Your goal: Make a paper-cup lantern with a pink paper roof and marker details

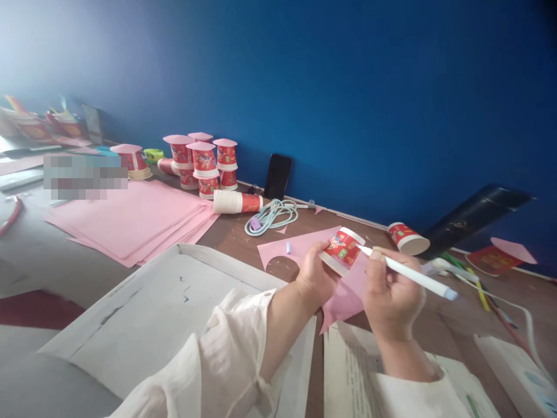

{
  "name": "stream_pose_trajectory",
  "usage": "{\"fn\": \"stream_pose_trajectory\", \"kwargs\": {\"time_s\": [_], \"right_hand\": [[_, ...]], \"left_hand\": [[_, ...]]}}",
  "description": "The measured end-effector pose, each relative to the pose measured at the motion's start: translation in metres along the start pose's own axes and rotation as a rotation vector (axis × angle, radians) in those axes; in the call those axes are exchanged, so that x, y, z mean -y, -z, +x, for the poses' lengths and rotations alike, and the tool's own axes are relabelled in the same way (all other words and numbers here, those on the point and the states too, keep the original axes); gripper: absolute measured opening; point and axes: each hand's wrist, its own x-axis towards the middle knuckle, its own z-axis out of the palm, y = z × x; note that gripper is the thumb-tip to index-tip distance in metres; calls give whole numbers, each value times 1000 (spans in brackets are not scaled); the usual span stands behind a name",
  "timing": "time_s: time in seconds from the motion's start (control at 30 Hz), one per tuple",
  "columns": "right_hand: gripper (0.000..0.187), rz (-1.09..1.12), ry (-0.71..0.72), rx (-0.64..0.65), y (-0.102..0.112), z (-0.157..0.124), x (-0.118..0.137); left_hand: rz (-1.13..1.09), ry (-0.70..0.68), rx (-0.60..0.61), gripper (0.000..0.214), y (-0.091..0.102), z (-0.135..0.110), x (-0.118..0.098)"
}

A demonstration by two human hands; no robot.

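Note:
My left hand [317,273] is closed around a red printed paper cup [344,248], which is tilted with its white base toward the top. In my right hand [391,293] is a white marker pen [413,275], uncapped, its tip close to the cup's side; whether it touches I cannot tell. A small blue pen cap [288,248] lies left of the cup. Beneath both hands spreads a cut piece of pink paper [300,242] with curved edges.
Stacked red cups with pink discs [203,159] stand by the wall, near nested cups [237,202], a coiled cable [274,217] and a phone [278,176]. Pink sheets [126,217] and a white tray-like box [174,313] lie left. Another cup [407,238] rests on its side at right.

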Motion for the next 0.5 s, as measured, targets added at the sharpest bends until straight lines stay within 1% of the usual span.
{"fn": "stream_pose_trajectory", "kwargs": {"time_s": [0.07, 0.3, 0.5], "right_hand": [[18, -5, 20, 18, -1, -1, 0], [13, -43, 126, 30, -4, -2, -1], [11, -53, 146, 32, -6, -3, -1]], "left_hand": [[3, 16, -18, 25, -2, -2, -1], [-4, 28, -5, 25, -6, -5, -1], [10, 8, 6, 22, -7, -6, 0]]}}
